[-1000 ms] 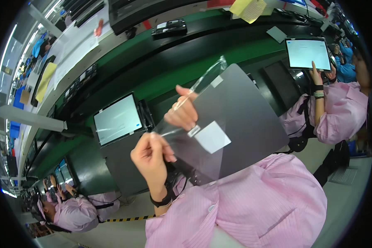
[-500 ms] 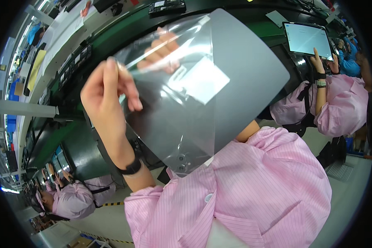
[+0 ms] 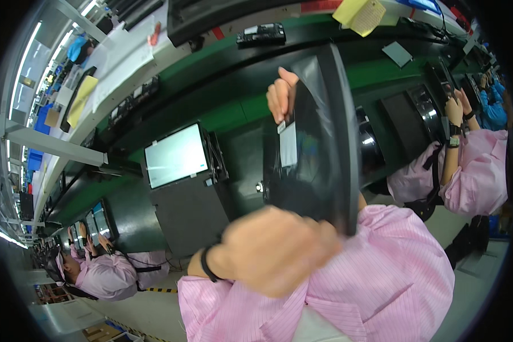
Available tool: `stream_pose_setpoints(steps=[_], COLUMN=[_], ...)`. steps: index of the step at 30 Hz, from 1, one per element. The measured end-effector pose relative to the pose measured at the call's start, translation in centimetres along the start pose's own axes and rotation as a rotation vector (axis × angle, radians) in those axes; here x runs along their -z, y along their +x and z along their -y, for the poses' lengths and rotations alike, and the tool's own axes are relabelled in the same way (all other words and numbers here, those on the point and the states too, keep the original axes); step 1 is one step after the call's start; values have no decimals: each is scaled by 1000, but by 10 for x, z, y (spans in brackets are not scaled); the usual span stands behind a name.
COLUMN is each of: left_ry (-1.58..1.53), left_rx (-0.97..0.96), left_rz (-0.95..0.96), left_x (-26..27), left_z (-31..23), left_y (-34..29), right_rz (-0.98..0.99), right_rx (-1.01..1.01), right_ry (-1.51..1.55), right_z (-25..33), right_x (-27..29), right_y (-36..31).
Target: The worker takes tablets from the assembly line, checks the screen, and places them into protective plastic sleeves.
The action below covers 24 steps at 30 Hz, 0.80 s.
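I hold a dark flat panel [image 3: 319,171] upright and almost edge-on in front of me. A glossy clear film and a white label [image 3: 289,143] lie on its face. My right hand [image 3: 280,96] grips the panel's upper edge, fingers curled over the top. My left hand [image 3: 273,252], with a black wristband, is a blurred closed fist at the panel's lower edge, just above my pink sleeve. Whether it also pinches the film is lost in the blur.
A lit monitor [image 3: 175,155] stands on a dark box on the green workbench [image 3: 239,108] to the left. A co-worker in pink [image 3: 473,171] works at the right, another person [image 3: 105,275] at the lower left. A black device [image 3: 260,34] and yellow pad [image 3: 362,14] lie beyond.
The panel has swung from facing me to nearly edge-on. My left hand dropped quickly from the film's upper left corner to the panel's lower edge. My right hand stays at the top.
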<state>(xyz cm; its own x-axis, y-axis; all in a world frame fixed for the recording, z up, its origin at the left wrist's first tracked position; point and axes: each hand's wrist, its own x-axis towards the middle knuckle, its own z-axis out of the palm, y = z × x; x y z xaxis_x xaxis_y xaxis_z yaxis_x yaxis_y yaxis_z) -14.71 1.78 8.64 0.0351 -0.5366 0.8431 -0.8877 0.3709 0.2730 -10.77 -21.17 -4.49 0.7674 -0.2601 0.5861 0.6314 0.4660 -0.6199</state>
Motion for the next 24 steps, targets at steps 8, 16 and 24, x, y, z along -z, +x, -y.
stream_pose_setpoints(steps=[8,16,24], left_ry=[-867,-813,-740], left_rx=[790,840,875], left_rz=[439,144,230], left_x=[-20,-34,-41], left_z=[17,61,70], left_y=[9,72,82], right_rz=[-492,-698,-563], right_rx=[260,39,-19], right_ry=[-66,-211,10], right_z=[51,13,13], right_x=[-65,-52,-59], right_y=[-10,-13,-15])
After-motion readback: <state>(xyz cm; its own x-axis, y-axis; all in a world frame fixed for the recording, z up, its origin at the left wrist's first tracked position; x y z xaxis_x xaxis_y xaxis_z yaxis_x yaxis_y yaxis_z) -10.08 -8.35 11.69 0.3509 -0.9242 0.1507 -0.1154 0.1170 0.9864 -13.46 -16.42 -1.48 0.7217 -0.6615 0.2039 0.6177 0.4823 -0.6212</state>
